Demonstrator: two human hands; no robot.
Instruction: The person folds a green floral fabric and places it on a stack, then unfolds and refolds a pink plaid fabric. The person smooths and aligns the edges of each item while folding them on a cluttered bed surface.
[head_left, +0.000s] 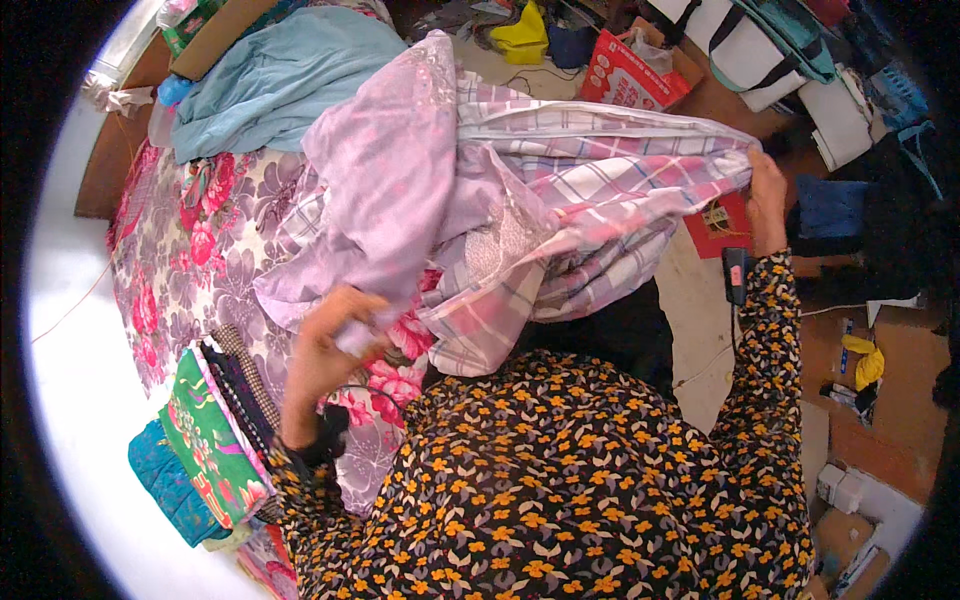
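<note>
Stretched across the view is a large cloth, with plaid fabric (630, 172) in pink, white and blue on one side and plain lilac fabric (382, 157) on the other. My right hand (766, 199) grips a gathered end of the plaid part, off to the right. Motion blurs my left hand (334, 345), which is at the lower edge of the lilac part with thumb and fingers curved. Whether it pinches the fabric is unclear. Part of the cloth lies in loose folds on a floral bedsheet (202, 262).
A crumpled blue-grey cloth (292, 82) lies at the bed's far end. Folded textiles, including a green floral one (214, 435) and a teal quilted one (169, 480), are stacked at left. Beyond the bed are a red carton (630, 75), a yellow item (521, 37) and a large bag (772, 52).
</note>
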